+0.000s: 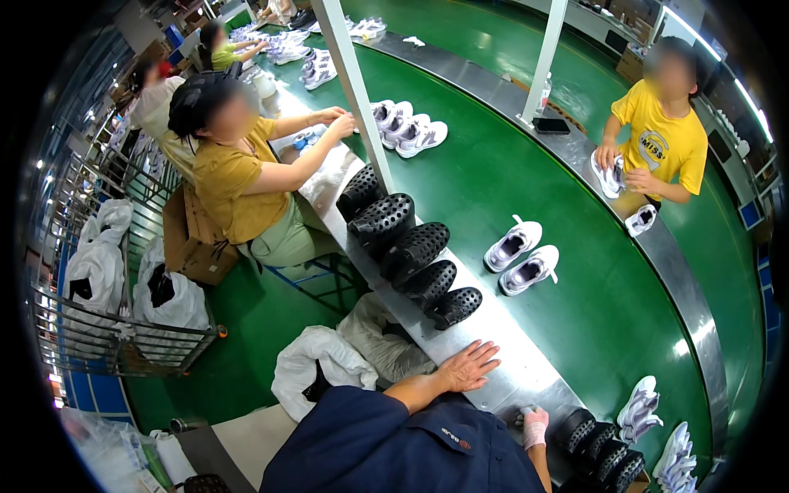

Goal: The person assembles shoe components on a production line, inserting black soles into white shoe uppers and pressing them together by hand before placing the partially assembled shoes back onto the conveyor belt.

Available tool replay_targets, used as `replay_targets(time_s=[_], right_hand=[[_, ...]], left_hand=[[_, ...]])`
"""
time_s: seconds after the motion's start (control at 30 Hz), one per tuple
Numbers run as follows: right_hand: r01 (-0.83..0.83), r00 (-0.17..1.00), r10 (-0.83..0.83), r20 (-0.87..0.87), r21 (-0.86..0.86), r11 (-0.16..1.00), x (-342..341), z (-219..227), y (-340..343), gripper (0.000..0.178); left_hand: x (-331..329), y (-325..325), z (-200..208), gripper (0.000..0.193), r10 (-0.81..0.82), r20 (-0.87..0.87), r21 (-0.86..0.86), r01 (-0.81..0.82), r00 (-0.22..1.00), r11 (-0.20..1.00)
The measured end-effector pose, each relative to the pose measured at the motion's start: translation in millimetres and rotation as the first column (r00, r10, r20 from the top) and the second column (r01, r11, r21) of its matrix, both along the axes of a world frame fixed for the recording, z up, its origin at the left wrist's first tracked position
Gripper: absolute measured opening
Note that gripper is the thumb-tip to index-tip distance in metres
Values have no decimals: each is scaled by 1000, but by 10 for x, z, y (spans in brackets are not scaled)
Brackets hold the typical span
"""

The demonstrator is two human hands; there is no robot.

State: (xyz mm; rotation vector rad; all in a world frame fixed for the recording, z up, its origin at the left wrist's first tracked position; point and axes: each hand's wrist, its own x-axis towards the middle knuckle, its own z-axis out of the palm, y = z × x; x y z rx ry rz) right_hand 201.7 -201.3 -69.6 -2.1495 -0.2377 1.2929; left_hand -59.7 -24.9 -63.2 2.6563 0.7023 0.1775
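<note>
My left hand (468, 366) lies flat on the metal bench top (526, 371), fingers spread, holding nothing. My right hand (534, 421), with a pale pinkish covering about it, rests at the bench edge with its fingers curled in. Something small and greyish shows at its fingertips, but I cannot make out what it is. Just beyond my left hand stands a row of black shoe-shaped pieces full of round holes (431, 283). More black perforated shoe-shaped pieces (598, 450) stand beside my right hand. Two white-and-lilac sneakers (528, 269) sit on the green belt across from me.
A green conveyor belt (608, 329) curves past the bench. More sneakers (411, 130) ride on it, others (639, 409) near the right. Grey posts (353, 90) rise from the bench. Co-workers (238, 156) sit left; another (662, 131) handles a sneaker opposite. White sacks (316, 361) stand beside me.
</note>
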Motion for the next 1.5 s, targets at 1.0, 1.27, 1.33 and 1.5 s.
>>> replay_targets(time_s=[1.0,1.27,1.33,1.5], right_hand=[[-207,948,255,192,-237,949,-68,125,83,26],[-255,918,315,242,-251,934,-67,240,137,22],[-229,933,284,220,-244,942,-87,276,140,23],[-214,938,268,221,-239,947,-76,236,124,22]], left_hand=[[69,61,-109,61,-23,29,67,21,999,998],[80,60,-103,61,-21,46,103,17,999,995],[81,62,-104,61,-20,55,100,15,998,995],[85,59,-84,61,-20,67,81,15,998,997]])
